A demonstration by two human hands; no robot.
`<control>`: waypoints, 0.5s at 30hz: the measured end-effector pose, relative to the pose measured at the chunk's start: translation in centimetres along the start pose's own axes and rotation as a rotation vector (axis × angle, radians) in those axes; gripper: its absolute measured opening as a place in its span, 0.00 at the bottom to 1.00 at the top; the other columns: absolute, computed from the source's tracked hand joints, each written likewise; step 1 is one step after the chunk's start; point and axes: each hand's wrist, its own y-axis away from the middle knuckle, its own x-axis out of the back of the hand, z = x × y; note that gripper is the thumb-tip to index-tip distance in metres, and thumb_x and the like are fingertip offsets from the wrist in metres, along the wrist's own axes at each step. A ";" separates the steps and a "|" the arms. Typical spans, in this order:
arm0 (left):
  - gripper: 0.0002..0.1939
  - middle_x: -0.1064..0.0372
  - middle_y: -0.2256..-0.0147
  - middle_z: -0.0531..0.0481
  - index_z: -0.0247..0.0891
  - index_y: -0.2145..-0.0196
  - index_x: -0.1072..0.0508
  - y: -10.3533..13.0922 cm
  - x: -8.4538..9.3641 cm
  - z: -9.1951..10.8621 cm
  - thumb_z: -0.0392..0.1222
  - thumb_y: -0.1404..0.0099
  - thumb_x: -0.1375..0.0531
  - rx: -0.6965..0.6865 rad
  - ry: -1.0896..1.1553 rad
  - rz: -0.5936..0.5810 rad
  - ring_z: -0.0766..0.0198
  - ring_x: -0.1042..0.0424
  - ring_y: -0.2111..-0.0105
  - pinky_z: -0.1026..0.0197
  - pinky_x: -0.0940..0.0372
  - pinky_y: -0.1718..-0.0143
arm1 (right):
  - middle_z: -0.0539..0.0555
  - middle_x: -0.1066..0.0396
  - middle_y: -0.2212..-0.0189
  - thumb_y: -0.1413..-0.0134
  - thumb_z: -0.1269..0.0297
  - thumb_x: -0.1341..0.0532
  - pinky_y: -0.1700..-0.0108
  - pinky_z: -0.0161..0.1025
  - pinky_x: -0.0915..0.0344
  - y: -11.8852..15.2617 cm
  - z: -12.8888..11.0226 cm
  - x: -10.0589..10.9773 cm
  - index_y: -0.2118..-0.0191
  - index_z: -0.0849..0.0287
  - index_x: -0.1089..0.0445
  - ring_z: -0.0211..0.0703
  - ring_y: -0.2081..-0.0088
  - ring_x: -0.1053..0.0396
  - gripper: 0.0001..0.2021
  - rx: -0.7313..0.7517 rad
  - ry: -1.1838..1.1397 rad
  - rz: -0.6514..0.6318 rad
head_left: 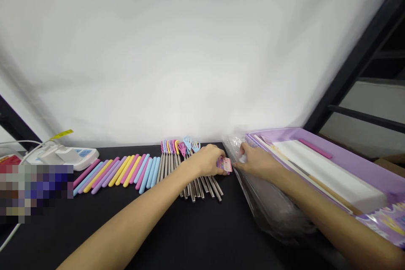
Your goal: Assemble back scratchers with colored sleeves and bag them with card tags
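Grips pink card (226, 164) with lettering too small to read in left hand (211, 160); pinches clear plastic bag (268, 206) with right hand (257, 163).

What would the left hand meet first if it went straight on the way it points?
From the left hand, probably the clear plastic, though the right hand is close and depth is unclear.

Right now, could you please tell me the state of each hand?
Left hand: closed, holding a small pink printed item.
Right hand: at the clear plastic; grip cannot be told.
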 end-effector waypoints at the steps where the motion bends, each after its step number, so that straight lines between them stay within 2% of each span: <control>1: 0.26 0.26 0.55 0.41 0.33 0.51 0.25 0.0 0.0 0.0 0.48 0.46 0.31 0.010 0.020 0.000 0.53 0.27 0.55 0.60 0.34 0.56 | 0.57 0.28 0.69 0.50 0.51 0.37 0.69 0.40 0.46 0.2 0.0 0.2 0.55 0.59 0.35 0.54 0.64 0.29 0.21 0.011 0.008 -0.001; 6: 0.29 0.24 0.57 0.43 0.32 0.52 0.24 0.4 0.3 -0.2 0.48 0.50 0.29 -0.023 0.134 0.023 0.55 0.25 0.60 0.59 0.33 0.59 | 0.56 0.28 0.71 0.50 0.47 0.37 0.68 0.39 0.45 1.2 0.4 2.4 0.59 0.60 0.31 0.51 0.65 0.29 0.21 0.063 -0.003 -0.027; 10: 0.33 0.26 0.51 0.42 0.33 0.47 0.27 1.5 1.3 -0.8 0.49 0.49 0.30 -0.022 0.193 0.020 0.56 0.25 0.58 0.59 0.33 0.57 | 0.57 0.26 0.67 0.47 0.47 0.38 0.68 0.40 0.43 2.0 0.1 4.6 0.62 0.58 0.30 0.50 0.65 0.29 0.18 0.088 -0.023 -0.013; 13: 0.28 0.27 0.49 0.42 0.33 0.46 0.28 2.6 2.7 -1.3 0.48 0.41 0.34 0.021 0.184 0.055 0.58 0.26 0.57 0.60 0.33 0.56 | 0.57 0.24 0.63 0.47 0.51 0.38 0.64 0.40 0.40 2.5 -1.1 6.2 0.62 0.57 0.30 0.50 0.62 0.28 0.14 0.139 -0.088 0.053; 15: 0.21 0.25 0.52 0.43 0.33 0.50 0.26 3.5 3.9 -1.7 0.46 0.38 0.38 0.037 0.155 0.109 0.59 0.26 0.58 0.60 0.33 0.57 | 0.56 0.24 0.64 0.47 0.52 0.37 0.63 0.39 0.38 2.7 -2.4 7.0 0.63 0.56 0.29 0.48 0.62 0.27 0.12 0.198 -0.155 0.070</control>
